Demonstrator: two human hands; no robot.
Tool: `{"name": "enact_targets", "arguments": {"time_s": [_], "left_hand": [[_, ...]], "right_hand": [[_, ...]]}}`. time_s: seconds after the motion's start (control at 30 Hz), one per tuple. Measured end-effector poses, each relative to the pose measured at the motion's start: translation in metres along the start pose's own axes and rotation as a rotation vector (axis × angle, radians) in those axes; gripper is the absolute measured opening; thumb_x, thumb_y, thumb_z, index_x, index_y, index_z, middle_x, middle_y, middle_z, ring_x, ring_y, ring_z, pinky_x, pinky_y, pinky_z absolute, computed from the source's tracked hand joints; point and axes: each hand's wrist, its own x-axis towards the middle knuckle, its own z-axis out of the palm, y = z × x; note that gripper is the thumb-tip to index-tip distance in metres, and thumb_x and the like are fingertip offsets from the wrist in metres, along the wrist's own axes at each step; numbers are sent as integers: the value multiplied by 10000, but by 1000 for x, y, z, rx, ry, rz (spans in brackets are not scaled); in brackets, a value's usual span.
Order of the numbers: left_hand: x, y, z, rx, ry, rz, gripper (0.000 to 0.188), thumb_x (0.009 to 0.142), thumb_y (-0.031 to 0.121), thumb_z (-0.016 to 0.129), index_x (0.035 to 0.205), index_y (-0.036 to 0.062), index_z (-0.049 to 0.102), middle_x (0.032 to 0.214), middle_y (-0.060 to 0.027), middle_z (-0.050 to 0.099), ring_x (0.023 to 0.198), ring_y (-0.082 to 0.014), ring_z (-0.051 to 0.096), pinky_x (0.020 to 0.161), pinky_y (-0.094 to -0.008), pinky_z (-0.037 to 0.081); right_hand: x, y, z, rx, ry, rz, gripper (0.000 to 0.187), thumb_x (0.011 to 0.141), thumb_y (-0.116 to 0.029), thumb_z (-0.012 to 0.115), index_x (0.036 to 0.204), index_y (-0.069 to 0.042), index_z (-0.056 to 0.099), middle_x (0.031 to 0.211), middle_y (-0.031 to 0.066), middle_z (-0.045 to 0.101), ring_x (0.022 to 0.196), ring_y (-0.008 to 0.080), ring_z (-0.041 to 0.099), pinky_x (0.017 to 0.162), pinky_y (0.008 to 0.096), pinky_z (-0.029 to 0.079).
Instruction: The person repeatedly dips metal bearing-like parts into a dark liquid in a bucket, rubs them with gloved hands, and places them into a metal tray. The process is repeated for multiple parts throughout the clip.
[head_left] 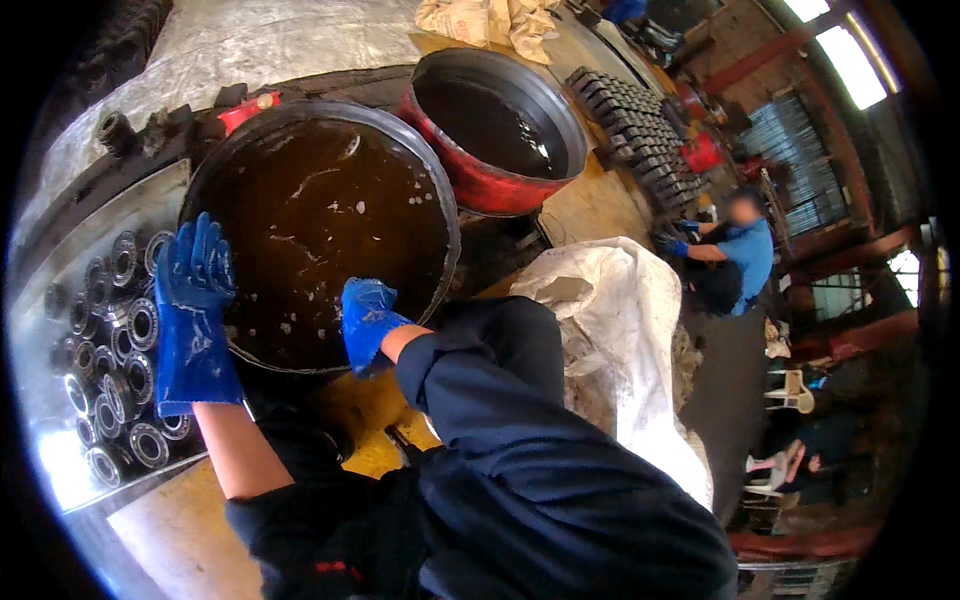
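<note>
A round metal tub [452,215] of dark brown liquid [300,225] stands before me, with pale flecks floating on it. My left hand [196,280], in a blue rubber glove, is at the tub's left rim with its fingers stretched out, and nothing shows in it. My right hand [370,318], gloved alike, is over the near right part of the tub. Its fingers look curled in, and what they may hold is hidden. Beside my left hand, several greasy metal rings [143,324], like bearings, lie piled on a metal tray [190,462].
A red drum [492,193] with dark liquid adjoins the tub at the far right. A white sack [640,330] lies right of my leg. Rows of dark metal parts [632,125] stand farther back. A co-worker in a blue shirt [748,262] sits at the right.
</note>
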Motion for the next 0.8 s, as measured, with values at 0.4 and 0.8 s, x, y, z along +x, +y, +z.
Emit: {"name": "enact_targets", "arguments": {"time_s": [0.4,0.8], "left_hand": [[22,109,-89,3546,-741,1712,513,1092,362,419,1492,45,472,1556,-175,507,1400,-381,519,1184,-529,400],[15,109,-76,3586,-755,1514,409,1026,364,584,1357,124,565,1353,-144,676,1180,-323,673,982,-486,559]], "right_hand": [[6,-14,-19,-147,-149,24,475,752,-351,799,1122,-61,734,1105,242,734,1038,427,706,919,497,562],[7,-18,2,-97,-10,222,533,836,-413,708,1238,-63,695,1254,251,686,1169,444,650,975,520,535]]}}
